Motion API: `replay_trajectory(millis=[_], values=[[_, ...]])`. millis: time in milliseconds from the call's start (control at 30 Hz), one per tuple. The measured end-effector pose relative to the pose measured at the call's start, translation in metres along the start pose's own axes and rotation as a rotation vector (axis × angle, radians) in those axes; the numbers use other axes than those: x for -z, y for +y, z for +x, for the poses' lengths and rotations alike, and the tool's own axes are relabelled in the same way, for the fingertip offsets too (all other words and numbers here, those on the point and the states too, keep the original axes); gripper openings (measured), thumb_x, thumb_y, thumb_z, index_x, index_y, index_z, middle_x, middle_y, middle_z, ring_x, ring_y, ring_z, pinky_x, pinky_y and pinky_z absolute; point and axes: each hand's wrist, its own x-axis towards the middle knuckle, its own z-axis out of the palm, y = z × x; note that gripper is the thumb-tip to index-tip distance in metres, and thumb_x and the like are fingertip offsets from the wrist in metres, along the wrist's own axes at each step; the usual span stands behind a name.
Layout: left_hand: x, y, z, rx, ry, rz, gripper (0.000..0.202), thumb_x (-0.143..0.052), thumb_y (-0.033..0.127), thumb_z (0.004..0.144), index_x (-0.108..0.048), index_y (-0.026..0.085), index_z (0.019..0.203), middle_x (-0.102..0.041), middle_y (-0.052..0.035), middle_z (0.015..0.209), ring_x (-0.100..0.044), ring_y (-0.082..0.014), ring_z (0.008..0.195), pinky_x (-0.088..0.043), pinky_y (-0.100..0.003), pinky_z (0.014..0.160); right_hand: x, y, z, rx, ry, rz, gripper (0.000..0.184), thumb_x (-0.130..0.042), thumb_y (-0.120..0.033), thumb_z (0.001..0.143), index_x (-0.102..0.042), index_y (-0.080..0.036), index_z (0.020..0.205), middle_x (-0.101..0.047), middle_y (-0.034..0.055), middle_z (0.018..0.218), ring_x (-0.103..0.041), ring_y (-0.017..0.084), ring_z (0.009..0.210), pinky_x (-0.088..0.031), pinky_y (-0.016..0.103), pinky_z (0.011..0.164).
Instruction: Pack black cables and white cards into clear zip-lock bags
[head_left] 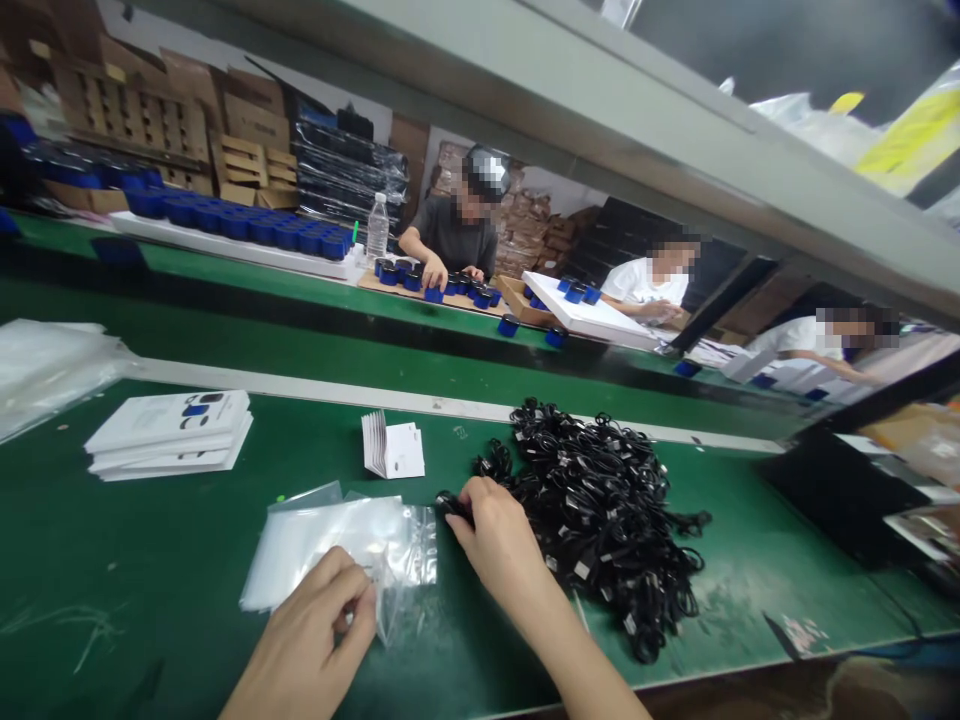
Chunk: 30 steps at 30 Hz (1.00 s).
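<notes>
Your left hand (311, 640) sits closest to you, its grip pinched on the near edge of a clear zip bag (401, 550), thumb and fingers pressed together on the plastic. That bag lies on a loose stack of clear bags (300, 545), flat on the green bench (150, 600) just beyond and left of the grip. Your right hand (499, 540) is a little farther out, right of the bag. Its fingers curl down onto a small black cable coil (448, 505) at the bag's far right corner, though you cannot tell whether that grip has closed round it. Touching that hand on its right spreads the pile of black cables (607, 510). Beyond both grips stands a small fan of white cards (394, 450), and well to the left of them lies a stack of white leaflets (169, 435). Farther still runs the green conveyor (300, 350), and across it people sit handling blue round pieces (247, 225).
</notes>
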Motion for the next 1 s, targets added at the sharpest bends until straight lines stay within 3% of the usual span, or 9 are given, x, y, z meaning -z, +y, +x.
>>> replay_trajectory(millis=[67, 133, 200, 267, 533, 700, 833, 900, 1000], values=[[0.001, 0.0, 0.0, 0.014, -0.019, -0.008, 0.032, -0.033, 0.035, 0.09, -0.037, 0.023, 0.06, -0.043, 0.0067, 0.067, -0.046, -0.01, 0.052, -0.036, -0.023, 0.054, -0.001, -0.002, -0.012, -0.017, -0.051, 0.191, 0.018, -0.055, -0.012, 0.085, -0.057, -0.013, 0.103, -0.063, 0.0019, 0.071, -0.065, 0.019, 0.066, -0.052, 0.03, 0.065], [0.001, -0.001, 0.0, 0.019, -0.035, -0.012, 0.032, -0.033, 0.036, 0.091, -0.04, 0.023, 0.061, -0.044, 0.0065, 0.067, -0.048, -0.0099, 0.054, -0.037, -0.023, 0.055, -0.007, -0.007, -0.027, -0.076, -0.144, 0.606, 0.03, -0.054, -0.023, 0.087, -0.05, -0.015, 0.115, -0.062, -0.0017, 0.069, -0.065, 0.015, 0.058, -0.053, 0.025, 0.058], [0.0, -0.004, 0.0, 0.01, -0.049, -0.013, 0.031, -0.033, 0.034, 0.091, -0.044, 0.024, 0.064, -0.047, 0.0061, 0.069, -0.051, -0.0101, 0.057, -0.039, -0.022, 0.057, -0.016, -0.012, -0.042, -0.139, -0.225, 1.062, 0.037, -0.061, -0.036, 0.082, -0.054, -0.015, 0.112, -0.067, 0.0026, 0.082, -0.068, 0.016, 0.068, -0.055, 0.027, 0.066], [0.001, -0.007, 0.0, -0.013, -0.047, -0.013, 0.027, -0.035, 0.03, 0.09, -0.048, 0.024, 0.068, -0.049, 0.0057, 0.071, -0.055, -0.0101, 0.059, -0.042, -0.022, 0.058, -0.025, -0.016, -0.056, -0.152, -0.217, 1.241, 0.039, -0.064, -0.046, 0.078, -0.06, -0.016, 0.103, -0.069, 0.0071, 0.092, -0.069, 0.019, 0.08, -0.054, 0.03, 0.076], [0.009, -0.009, -0.006, -0.276, 0.215, 0.184, 0.016, -0.043, 0.025, 0.089, -0.058, 0.024, 0.083, -0.058, -0.0017, 0.099, -0.066, -0.013, 0.085, -0.052, -0.017, 0.071, -0.037, -0.015, -0.075, 0.143, 0.122, 0.425, 0.018, -0.054, -0.029, 0.088, -0.069, -0.022, 0.095, -0.067, 0.0049, 0.076, -0.065, 0.021, 0.067, -0.048, 0.025, 0.061], [0.005, -0.011, -0.014, -0.395, 0.252, 0.293, 0.015, -0.047, 0.023, 0.087, -0.059, 0.023, 0.095, -0.05, -0.0064, 0.111, -0.06, -0.017, 0.092, -0.054, -0.025, 0.075, -0.051, -0.022, -0.077, 0.195, 0.109, 0.529, 0.024, -0.047, -0.025, 0.091, -0.064, -0.02, 0.108, -0.07, 0.0074, 0.091, -0.068, 0.022, 0.083, -0.051, 0.027, 0.074], [0.004, -0.01, -0.017, -0.403, 0.248, 0.33, 0.012, -0.047, 0.02, 0.085, -0.059, 0.023, 0.087, -0.046, -0.0081, 0.117, -0.056, -0.0206, 0.097, -0.054, -0.03, 0.073, -0.05, -0.023, -0.077, 0.282, -0.124, 0.749, 0.039, -0.038, -0.019, 0.091, -0.055, -0.015, 0.125, -0.066, 0.0096, 0.09, -0.067, 0.017, 0.067, -0.053, 0.023, 0.059], [0.003, -0.006, -0.019, -0.397, 0.25, 0.307, 0.013, -0.046, 0.019, 0.085, -0.058, 0.023, 0.084, -0.045, -0.0086, 0.119, -0.053, -0.023, 0.102, -0.052, -0.034, 0.077, -0.044, -0.024, -0.075, 0.242, -0.161, 0.777, 0.034, -0.042, -0.016, 0.088, -0.063, -0.015, 0.115, -0.066, 0.0072, 0.083, -0.065, 0.015, 0.06, -0.051, 0.021, 0.055], [0.002, 0.001, -0.022, -0.375, 0.262, 0.241, 0.017, -0.042, 0.018, 0.086, -0.058, 0.024, 0.083, -0.045, -0.0083, 0.123, -0.048, -0.0269, 0.111, -0.046, -0.044, 0.086, -0.037, -0.03, -0.071, 0.078, -0.038, 0.708, 0.018, -0.059, -0.009, 0.076, -0.071, -0.016, 0.087, -0.064, 0.0038, 0.072, -0.063, 0.016, 0.062, -0.049, 0.021, 0.059]])
